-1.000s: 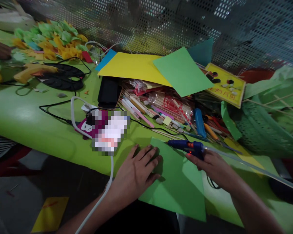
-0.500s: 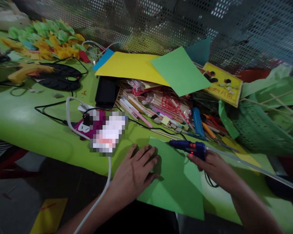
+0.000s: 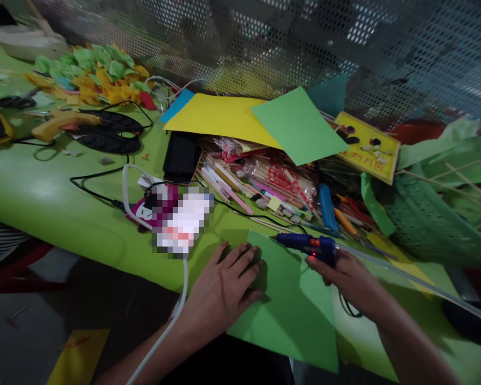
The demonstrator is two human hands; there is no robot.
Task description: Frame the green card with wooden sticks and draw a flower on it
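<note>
A green sheet of paper (image 3: 288,310) lies at the front edge of the table, partly overhanging it. My left hand (image 3: 228,283) rests flat on the sheet's left side, fingers stretched out. In my right hand (image 3: 344,272) is a blue hot glue gun (image 3: 304,243), its red light glowing. The nozzle points left, over the far left corner of the sheet; whether it touches the paper I cannot tell. A long clear glue stick (image 3: 409,278) runs out of the gun's back end to the right.
A power strip (image 3: 148,211) and a blurred-out bright phone-like object (image 3: 184,222) sit left of the sheet. Pens and sticks (image 3: 264,187) lie behind it, under yellow card (image 3: 216,115). At right stands a green basket (image 3: 436,208). A yellow glue gun (image 3: 64,125) lies far left.
The view has shifted slightly, so the table appears a little lower and further right. Both hands keep almost the same pose, and the glue gun stays near the sheet's far left corner.
</note>
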